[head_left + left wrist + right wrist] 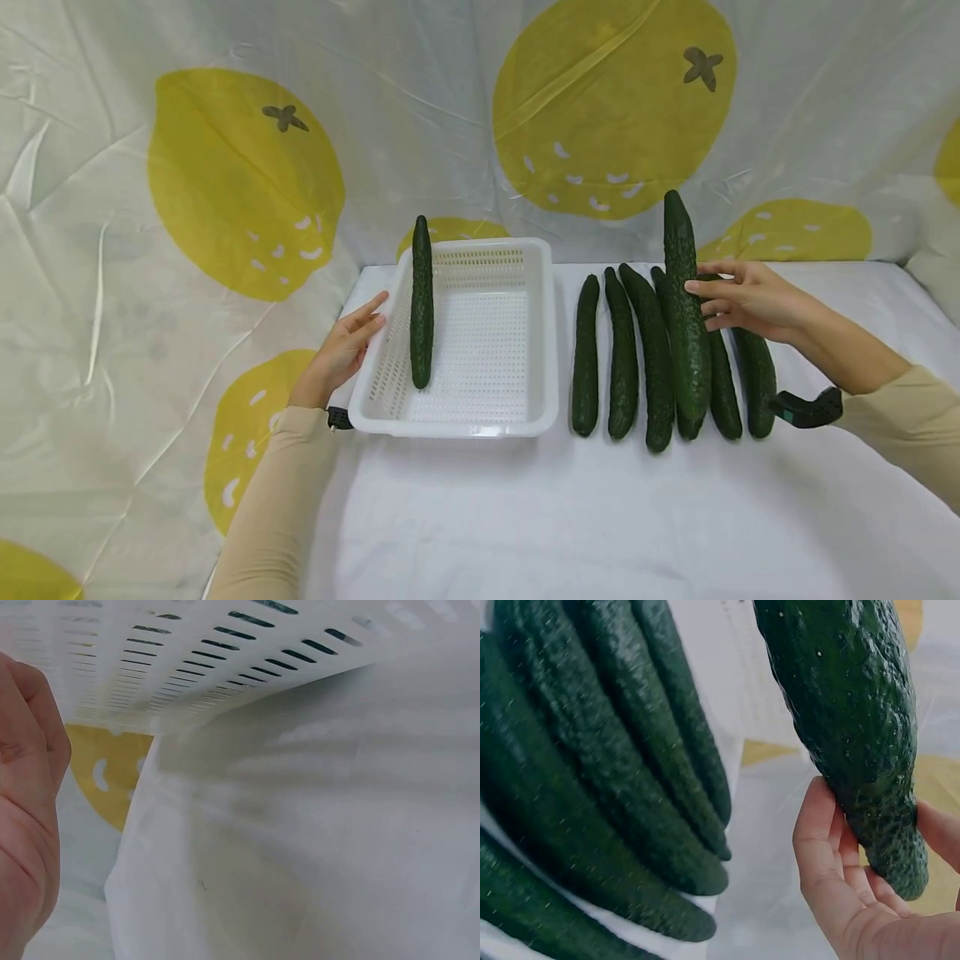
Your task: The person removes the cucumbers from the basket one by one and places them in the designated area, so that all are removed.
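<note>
My right hand [750,302] pinches a dark green cucumber [684,325] between thumb and fingers and holds it upright above the others. In the right wrist view, the fingers [817,847] and thumb grip the held cucumber [855,697] near its narrower end. My left hand [347,346] is against the left side of a white plastic basket [542,350], thumb and index finger spread at the rim. One cucumber [422,308] lies lengthwise in the basket on the left, its far end over the back rim. In the left wrist view, the basket's slotted wall [202,667] is beside the hand [26,802].
Several cucumbers [622,358] lie side by side on the white tablecloth [555,517], right of the basket, partly hidden by the held one. Behind the table hangs a curtain [420,108] printed with yellow lemons.
</note>
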The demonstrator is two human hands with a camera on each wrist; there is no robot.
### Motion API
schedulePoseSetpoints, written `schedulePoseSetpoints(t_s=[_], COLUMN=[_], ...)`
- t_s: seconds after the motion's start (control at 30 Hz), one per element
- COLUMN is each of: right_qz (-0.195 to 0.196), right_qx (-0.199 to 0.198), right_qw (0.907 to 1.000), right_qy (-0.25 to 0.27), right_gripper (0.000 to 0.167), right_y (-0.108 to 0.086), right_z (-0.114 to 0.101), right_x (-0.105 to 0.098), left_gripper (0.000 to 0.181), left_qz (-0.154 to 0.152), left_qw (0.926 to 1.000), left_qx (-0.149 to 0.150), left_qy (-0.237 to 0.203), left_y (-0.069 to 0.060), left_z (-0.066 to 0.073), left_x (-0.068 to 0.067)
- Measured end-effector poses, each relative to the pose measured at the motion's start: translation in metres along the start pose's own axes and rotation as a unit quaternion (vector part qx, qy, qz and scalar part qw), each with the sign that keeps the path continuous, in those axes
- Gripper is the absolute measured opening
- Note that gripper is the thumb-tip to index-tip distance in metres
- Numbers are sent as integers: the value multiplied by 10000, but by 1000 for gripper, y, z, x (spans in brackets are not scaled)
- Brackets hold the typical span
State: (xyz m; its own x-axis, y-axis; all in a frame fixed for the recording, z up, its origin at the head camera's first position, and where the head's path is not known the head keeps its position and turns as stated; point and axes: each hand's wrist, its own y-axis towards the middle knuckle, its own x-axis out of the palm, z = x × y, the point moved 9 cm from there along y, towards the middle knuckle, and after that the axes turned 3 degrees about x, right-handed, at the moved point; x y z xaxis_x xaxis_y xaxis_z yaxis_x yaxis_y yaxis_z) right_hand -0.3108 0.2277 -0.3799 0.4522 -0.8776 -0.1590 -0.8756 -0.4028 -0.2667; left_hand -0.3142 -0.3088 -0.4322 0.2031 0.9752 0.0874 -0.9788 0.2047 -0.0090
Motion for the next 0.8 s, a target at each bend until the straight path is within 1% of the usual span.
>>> schedulePoseSetpoints(t_s=[0.3,0.57,0.8], right_qz=[87,148,226], right_qx=[60,172,337], right_qw=[9997,9997,9991], right_qy=[200,-115,-148], right_gripper=[74,75,73], right_y=[-4,-8,-12], right_z=[19,34,47], right_x=[-18,-35,-52], left_gripper=[57,58,58], left_qz=[-20,-53,-94], left_qw=[10000,10000,9999], left_qx=[-31,-64,7], left_qy=[-34,-32,-51], left_y=[0,0,-1], left_z=[0,-1,1], left_x=[0,-1,1])
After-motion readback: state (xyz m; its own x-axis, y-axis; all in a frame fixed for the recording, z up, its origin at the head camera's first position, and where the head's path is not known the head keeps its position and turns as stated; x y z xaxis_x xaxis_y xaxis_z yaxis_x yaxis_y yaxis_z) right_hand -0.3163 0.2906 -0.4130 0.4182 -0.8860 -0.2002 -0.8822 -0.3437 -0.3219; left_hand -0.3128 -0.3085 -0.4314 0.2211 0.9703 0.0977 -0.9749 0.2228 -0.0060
